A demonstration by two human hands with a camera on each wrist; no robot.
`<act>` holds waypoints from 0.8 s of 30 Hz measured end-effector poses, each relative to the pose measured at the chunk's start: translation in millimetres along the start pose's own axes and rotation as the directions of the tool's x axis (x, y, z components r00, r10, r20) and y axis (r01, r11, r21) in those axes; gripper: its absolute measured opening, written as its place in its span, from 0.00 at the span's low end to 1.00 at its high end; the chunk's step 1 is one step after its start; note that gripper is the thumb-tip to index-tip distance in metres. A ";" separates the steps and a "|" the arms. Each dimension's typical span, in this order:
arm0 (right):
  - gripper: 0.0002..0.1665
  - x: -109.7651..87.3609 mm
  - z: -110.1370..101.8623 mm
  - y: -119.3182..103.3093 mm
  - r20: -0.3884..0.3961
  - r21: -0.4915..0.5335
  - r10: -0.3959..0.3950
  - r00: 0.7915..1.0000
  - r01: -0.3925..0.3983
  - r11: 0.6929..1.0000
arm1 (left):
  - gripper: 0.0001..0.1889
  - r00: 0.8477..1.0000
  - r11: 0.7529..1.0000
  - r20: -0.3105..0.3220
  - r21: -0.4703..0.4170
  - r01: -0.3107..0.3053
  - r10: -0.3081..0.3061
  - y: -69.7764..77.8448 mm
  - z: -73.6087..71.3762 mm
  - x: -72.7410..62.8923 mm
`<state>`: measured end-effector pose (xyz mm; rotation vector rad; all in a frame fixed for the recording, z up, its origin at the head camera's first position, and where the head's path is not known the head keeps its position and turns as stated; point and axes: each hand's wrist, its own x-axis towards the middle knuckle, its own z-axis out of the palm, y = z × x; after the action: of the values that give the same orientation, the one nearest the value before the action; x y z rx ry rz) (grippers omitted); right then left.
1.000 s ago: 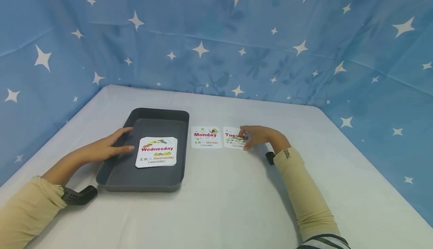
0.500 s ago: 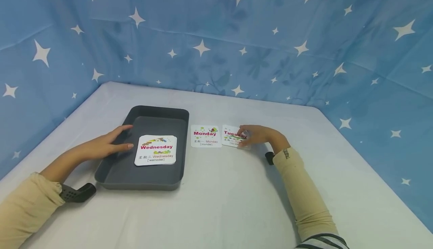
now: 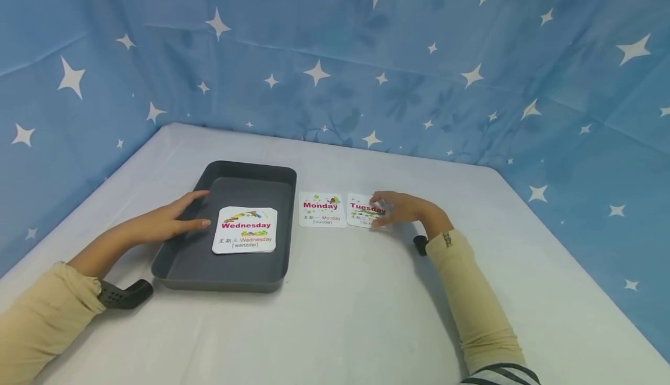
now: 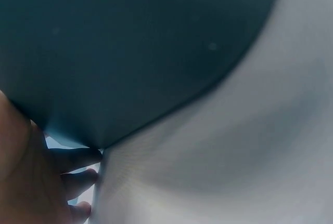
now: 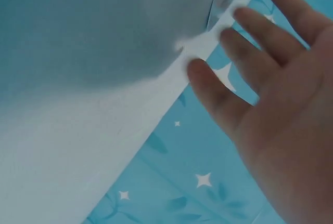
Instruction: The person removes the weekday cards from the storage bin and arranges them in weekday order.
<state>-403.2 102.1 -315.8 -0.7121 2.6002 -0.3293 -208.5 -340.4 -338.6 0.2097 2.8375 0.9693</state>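
My right hand (image 3: 400,207) lies over the right part of the Tuesday card (image 3: 360,206), covering the end of its lettering. Its fingers are spread and loosely stretched in the right wrist view, with a card edge (image 5: 221,3) near the fingertips. Directly left of it lies the Monday card (image 3: 321,210), flat on the white table. A dark grey rectangular tray (image 3: 225,283) holds a stack of square cards with the Wednesday card (image 3: 245,231) on top. My left hand (image 3: 162,222) rests on the tray's left side, thumb and forefinger reaching over the inside; other fingers touch the outer wall.
The white tablecloth (image 3: 335,321) spreads around the tray and both cards. Behind it hangs a blue curtain (image 3: 345,36) with white stars. A dark wrist device (image 3: 125,295) sits at the left cuff, close to the tray's near left corner.
The right thumb has shifted slightly left, further over the Tuesday card, which now tilts a little. The left hand stays at the tray. The head view has shifted slightly.
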 end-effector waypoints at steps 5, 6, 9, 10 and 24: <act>0.49 -0.8 -1.2 -21.9 -0.115 -0.015 -0.089 0.989 0.088 0.996 | 0.43 1.000 1.000 0.003 -0.006 -0.009 0.009 -0.4 -0.5 1.4; 0.49 -1.6 -1.0 -30.8 -0.126 -0.011 -0.117 0.985 0.116 0.993 | 0.43 1.000 1.000 0.005 -0.005 -0.006 0.006 -0.6 -0.5 1.4; 0.50 -0.7 3.4 -63.3 -0.142 -0.030 -0.209 0.967 0.207 0.978 | 0.43 1.000 1.000 0.010 -0.002 0.000 0.000 -1.5 -0.2 1.0; 0.51 0.0 5.0 -75.5 -0.140 -0.046 -0.245 0.959 0.241 0.969 | 0.43 1.000 1.000 0.010 -0.002 -0.001 0.001 -1.3 -0.6 1.1; 0.61 24.3 51.8 -201.1 0.098 -0.371 -0.458 0.884 0.459 0.807 | 0.42 1.000 1.000 0.000 -0.003 -0.006 0.006 0.5 -0.6 1.5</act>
<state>-312.1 -85.7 -303.2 -1.4894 2.4803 0.0584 -210.1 -340.1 -338.0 0.2174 2.8374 0.9744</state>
